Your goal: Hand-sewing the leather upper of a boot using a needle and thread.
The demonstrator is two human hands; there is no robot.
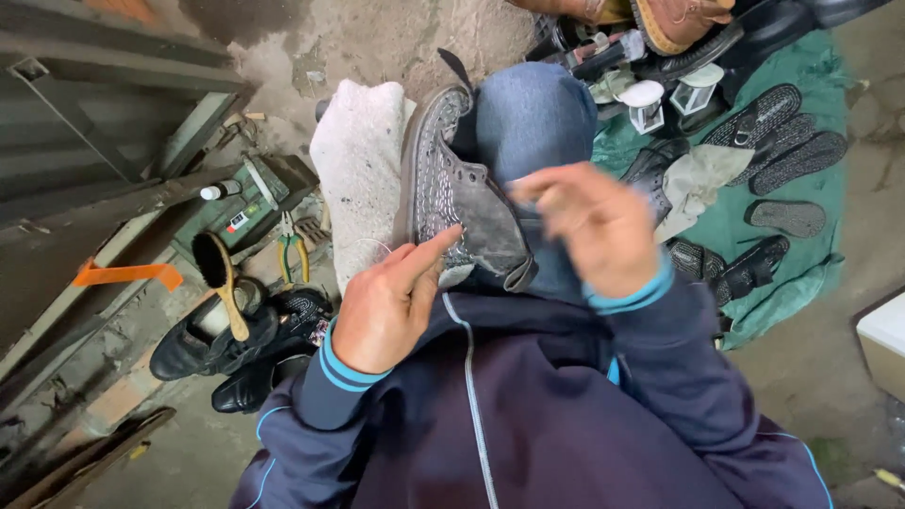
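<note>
Right hand [596,226] was motion-blurred, its grip unreadable | grey lace-up leather shoe [457,193] hid its toe behind the left hand [386,306] | brown leather boot [683,19] was cut off by the top edge | white box corner [886,339] was cut off by the right edge | thread near the left forefinger was too thin to trace

At the lower left of the frame a pair of black shoes [236,344] lies on the floor, with a wooden-handled brush [222,278] resting on top of them. Just above, yellow-handled pliers [293,250] lie beside a green box [247,207], which carries a small white-capped bottle [221,190]. An orange strip [127,274] sticks to the boards at the far left. At the upper right a green cloth [801,273] is spread on the floor, bearing several black soles [778,141] and a crumpled pale rag [696,184]. Brown shoes [674,19] sit at the top edge.
</note>
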